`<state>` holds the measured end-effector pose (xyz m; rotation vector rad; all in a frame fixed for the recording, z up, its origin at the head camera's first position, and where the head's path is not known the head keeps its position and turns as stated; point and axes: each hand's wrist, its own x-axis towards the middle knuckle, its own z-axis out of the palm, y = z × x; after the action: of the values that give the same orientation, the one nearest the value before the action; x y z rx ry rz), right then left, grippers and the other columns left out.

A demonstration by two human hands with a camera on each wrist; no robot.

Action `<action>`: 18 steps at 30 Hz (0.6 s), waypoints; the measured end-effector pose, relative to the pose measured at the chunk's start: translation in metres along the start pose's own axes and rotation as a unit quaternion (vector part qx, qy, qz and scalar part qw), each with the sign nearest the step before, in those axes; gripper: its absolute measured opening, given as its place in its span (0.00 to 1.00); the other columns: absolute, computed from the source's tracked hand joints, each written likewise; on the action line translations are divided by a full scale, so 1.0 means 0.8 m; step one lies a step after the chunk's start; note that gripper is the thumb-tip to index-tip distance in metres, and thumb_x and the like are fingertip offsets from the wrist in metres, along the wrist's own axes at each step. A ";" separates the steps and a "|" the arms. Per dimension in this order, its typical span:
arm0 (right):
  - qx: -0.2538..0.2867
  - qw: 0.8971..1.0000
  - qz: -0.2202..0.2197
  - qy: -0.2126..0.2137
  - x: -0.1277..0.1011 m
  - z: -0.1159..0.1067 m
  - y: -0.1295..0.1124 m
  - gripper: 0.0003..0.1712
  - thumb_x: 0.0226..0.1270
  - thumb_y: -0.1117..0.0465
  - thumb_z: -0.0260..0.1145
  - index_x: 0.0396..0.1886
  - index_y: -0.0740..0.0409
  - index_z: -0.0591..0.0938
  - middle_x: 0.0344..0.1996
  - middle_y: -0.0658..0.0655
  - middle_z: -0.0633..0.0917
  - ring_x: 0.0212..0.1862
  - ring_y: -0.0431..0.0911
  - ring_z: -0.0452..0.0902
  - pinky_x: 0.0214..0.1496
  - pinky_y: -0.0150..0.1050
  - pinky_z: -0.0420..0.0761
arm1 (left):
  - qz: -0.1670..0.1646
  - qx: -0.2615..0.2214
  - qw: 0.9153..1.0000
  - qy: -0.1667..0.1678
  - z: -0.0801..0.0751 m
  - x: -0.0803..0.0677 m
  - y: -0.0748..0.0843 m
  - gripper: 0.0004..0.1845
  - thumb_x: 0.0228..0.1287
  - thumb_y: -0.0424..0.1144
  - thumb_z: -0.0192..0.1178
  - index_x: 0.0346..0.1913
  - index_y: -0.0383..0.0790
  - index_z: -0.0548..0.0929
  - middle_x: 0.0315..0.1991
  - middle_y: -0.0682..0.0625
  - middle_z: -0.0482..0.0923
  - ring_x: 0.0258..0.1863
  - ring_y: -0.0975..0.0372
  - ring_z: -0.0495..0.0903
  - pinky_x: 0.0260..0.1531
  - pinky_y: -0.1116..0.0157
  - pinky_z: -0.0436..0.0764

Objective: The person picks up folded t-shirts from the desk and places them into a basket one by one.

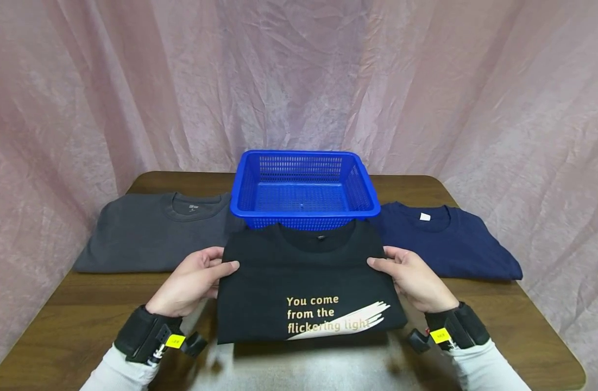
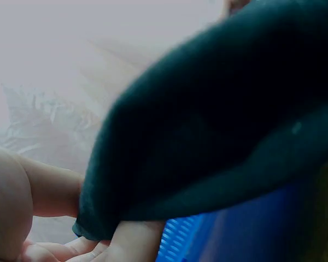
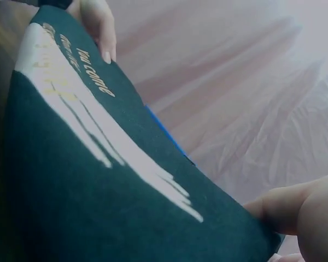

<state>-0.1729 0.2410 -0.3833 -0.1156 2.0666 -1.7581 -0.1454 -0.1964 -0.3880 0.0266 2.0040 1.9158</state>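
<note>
the folded black t-shirt (image 1: 308, 282) is held up off the surface (image 1: 83, 320), just in front of the blue basket (image 1: 303, 187). the left hand (image 1: 191, 282) and right hand (image 1: 416, 279) each keep their grip pinched on a side edge. it looks mid-carry; next likely needs a level lift over the basket's near rim.

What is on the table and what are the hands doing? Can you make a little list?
left hand: grips left edge of black shirt
right hand: grips its right edge
black shirt: folded, held up, gold words on front
blue basket: behind black shirt, nothing inside
grey shirt: folded, left of basket
navy shirt: folded, right of basket
table: brown wood
</note>
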 end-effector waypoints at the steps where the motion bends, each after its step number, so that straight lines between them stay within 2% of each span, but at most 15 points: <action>1: -0.003 1.000 -0.002 0.000 -0.002 -0.001 -0.002 0.28 0.84 0.56 0.66 0.70 0.72 0.72 0.40 0.51 0.94 0.29 0.35 0.85 0.30 0.27 0.82 | 0.002 0.001 1.000 -0.001 0.000 -0.001 0.002 0.30 0.82 0.38 0.62 0.74 0.24 0.64 0.44 0.55 0.91 0.38 0.64 0.91 0.42 0.62 0.93; 3: -0.007 1.000 -0.006 0.000 -0.005 -0.001 -0.006 0.25 0.84 0.55 0.67 0.65 0.70 0.76 0.38 0.51 0.94 0.26 0.34 0.83 0.25 0.26 0.75 | 0.007 0.010 1.000 0.003 0.000 -0.004 0.006 0.31 0.82 0.38 0.62 0.75 0.25 0.64 0.43 0.55 0.91 0.37 0.65 0.90 0.40 0.64 0.91; 5: -0.005 1.000 -0.011 -0.004 -0.007 -0.002 -0.009 0.23 0.84 0.55 0.67 0.63 0.69 0.77 0.39 0.52 0.95 0.28 0.35 0.86 0.26 0.27 0.78 | 0.013 0.012 1.000 0.002 0.001 -0.006 0.010 0.30 0.82 0.38 0.62 0.74 0.24 0.65 0.44 0.55 0.91 0.38 0.64 0.91 0.41 0.64 0.92; 8: -0.001 1.000 -0.017 -0.006 -0.011 -0.003 -0.014 0.22 0.84 0.55 0.67 0.62 0.69 0.76 0.40 0.52 0.95 0.35 0.38 0.91 0.36 0.31 0.89 | 0.023 0.023 0.999 0.007 0.001 -0.010 0.016 0.29 0.82 0.39 0.62 0.74 0.25 0.65 0.44 0.57 0.91 0.38 0.65 0.90 0.42 0.65 0.91; 9: 0.000 1.000 -0.020 -0.008 -0.012 -0.003 -0.015 0.22 0.85 0.55 0.66 0.63 0.69 0.76 0.40 0.53 0.95 0.37 0.39 0.92 0.39 0.34 0.91 | 0.027 0.025 0.999 0.006 0.002 -0.011 0.018 0.27 0.82 0.39 0.62 0.71 0.25 0.67 0.42 0.58 0.90 0.37 0.66 0.89 0.40 0.67 0.90; 12: -0.004 1.000 -0.024 -0.005 -0.014 -0.003 -0.020 0.23 0.85 0.55 0.66 0.63 0.70 0.75 0.40 0.53 0.95 0.41 0.43 0.94 0.45 0.40 0.94 | 0.038 0.032 0.999 0.006 0.003 -0.014 0.025 0.20 0.82 0.39 0.63 0.63 0.30 0.70 0.37 0.59 0.88 0.32 0.67 0.86 0.36 0.69 0.87; 15: -0.017 0.999 -0.032 -0.007 -0.016 -0.004 -0.025 0.24 0.86 0.55 0.65 0.64 0.71 0.74 0.40 0.54 0.95 0.42 0.46 0.95 0.47 0.43 0.94 | 0.051 0.030 0.998 -0.001 0.004 -0.017 0.030 0.16 0.83 0.39 0.62 0.58 0.31 0.71 0.35 0.58 0.88 0.31 0.65 0.86 0.35 0.67 0.87; 18: -0.034 0.999 -0.039 -0.004 -0.019 -0.006 -0.030 0.25 0.86 0.54 0.64 0.65 0.71 0.73 0.40 0.54 0.95 0.42 0.46 0.95 0.46 0.43 0.94 | 0.060 0.030 0.998 -0.002 0.005 -0.020 0.033 0.20 0.83 0.38 0.61 0.65 0.28 0.71 0.40 0.57 0.91 0.36 0.64 0.91 0.39 0.63 0.92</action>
<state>-0.1656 0.2460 -0.3558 -0.2251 2.1430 -1.7289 -0.1359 -0.1942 -0.3582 0.1693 2.0996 1.9237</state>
